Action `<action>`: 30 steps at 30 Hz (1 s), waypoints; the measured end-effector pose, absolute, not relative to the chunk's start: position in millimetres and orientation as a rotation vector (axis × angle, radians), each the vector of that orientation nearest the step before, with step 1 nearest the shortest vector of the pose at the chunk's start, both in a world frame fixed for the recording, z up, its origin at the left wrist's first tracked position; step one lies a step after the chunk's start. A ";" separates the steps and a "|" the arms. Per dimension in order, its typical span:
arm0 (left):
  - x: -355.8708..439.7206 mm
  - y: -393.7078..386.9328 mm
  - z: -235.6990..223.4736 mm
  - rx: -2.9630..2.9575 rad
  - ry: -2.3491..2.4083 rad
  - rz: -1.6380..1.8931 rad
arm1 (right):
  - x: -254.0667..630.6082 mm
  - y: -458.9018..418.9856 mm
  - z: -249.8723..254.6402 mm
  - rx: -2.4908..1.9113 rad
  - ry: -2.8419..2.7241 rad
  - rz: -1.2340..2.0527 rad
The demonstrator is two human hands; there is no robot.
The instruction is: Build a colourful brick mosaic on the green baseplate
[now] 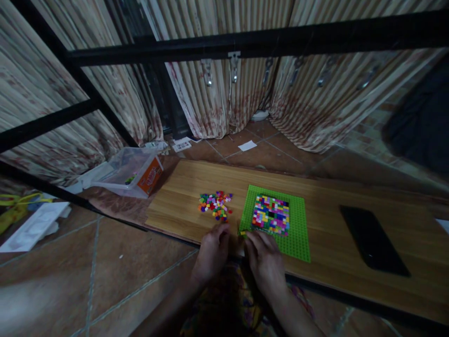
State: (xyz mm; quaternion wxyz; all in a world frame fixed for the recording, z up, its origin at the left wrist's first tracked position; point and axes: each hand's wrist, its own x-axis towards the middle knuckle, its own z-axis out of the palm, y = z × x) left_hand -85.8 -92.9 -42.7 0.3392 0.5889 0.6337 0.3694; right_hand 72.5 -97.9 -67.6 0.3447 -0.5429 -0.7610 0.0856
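A: What shows at far left?

B: A white moulded tray (pixel 37 227) on brown floor tiles, then a clear plastic box (pixel 129 189) with an orange printed label (pixel 150 175), standing just beside a long wood-grain board (pixel 175 196).

A: And on the board?

B: A loose pile of small multicoloured plastic bricks (pixel 213 202), spread left of centre. The person's left hand (pixel 213 248) is at the near edge just below it, fingers curled in together; whether they grip a brick cannot be told.

A: The right hand?

B: The right hand (pixel 264 257) reaches over the near left corner of a square, bright green studded baseplate, (pixel 298 224) fingers bent and nearly closed. A small yellow brick (pixel 243 233) shows at the fingertips; whether pinched or resting cannot be told.

A: On the baseplate?

B: A dense square of multicoloured bricks (pixel 270 215), with green studs around it. Farther right lies a flat black rectangular slab (pixel 373 241).
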 end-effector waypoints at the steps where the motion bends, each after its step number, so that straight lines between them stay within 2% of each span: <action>1: -88.1 -92.0 -43.3 1.540 1.653 0.977 | 69.7 -96.5 -68.8 -1.417 -2.001 0.207; 5: -101.0 -86.2 -44.7 1.573 1.764 0.997 | 59.8 -88.4 -73.2 -1.417 -2.083 0.106; 13: -102.1 -76.8 -44.8 1.753 1.879 0.804 | 36.3 -67.7 -74.0 -1.403 -2.143 -0.042; 19: -99.5 -76.3 -49.1 1.793 1.960 0.709 | 24.8 -61.3 -63.2 -1.548 -2.177 -0.001; 30: -107.6 -80.2 -58.0 1.738 1.875 0.898 | 6.1 -52.4 -58.5 -1.651 -2.200 0.029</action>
